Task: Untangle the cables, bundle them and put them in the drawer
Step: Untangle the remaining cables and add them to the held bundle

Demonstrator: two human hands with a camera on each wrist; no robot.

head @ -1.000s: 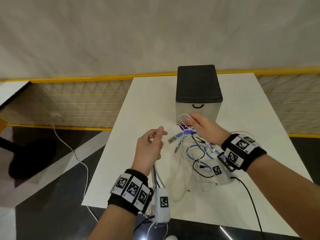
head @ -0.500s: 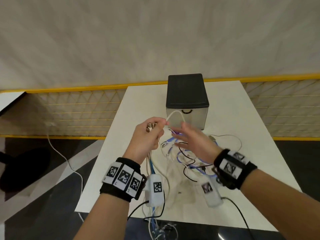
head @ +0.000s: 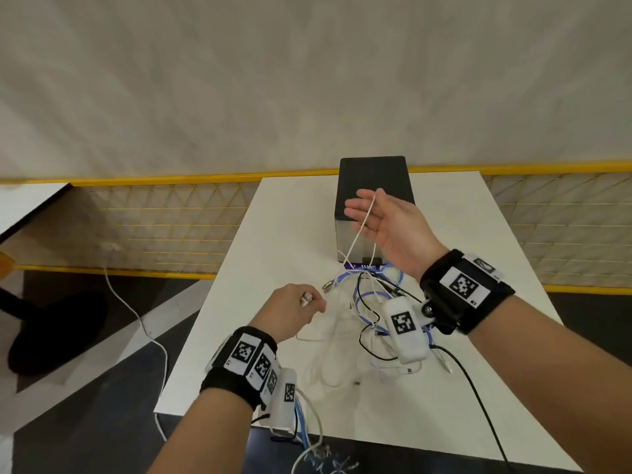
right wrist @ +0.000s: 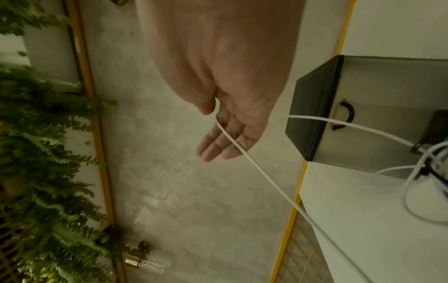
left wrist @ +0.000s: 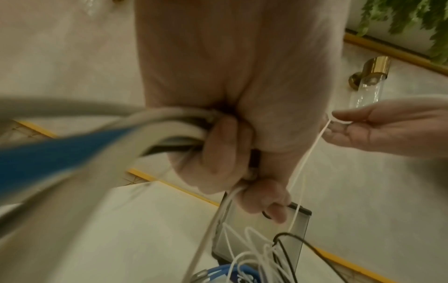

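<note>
At the bottom of the head view, some cable ends hang off the near edge of the white table point(head: 513, 422); just above them, lower middle of the frame, the left hand point(head: 290, 311) is curled tight round a bunch of cable ends, with a metal plug poking out by the thumb; to its right lies the messy pile of cables point(head: 371, 313), white, blue and black, all mixed up on the table; higher up, the right hand point(head: 386, 222) is lifted with flat, straight fingers, and one thin white cable point(head: 359, 234) hangs looped over them; that cable runs almost straight down from the fingers into the pile, so I think a pull up and away frees it; the right hand is the nearer one to it; behind that hand, at the far end of the table, stands the drawer box point(head: 374, 176), closed.
</note>
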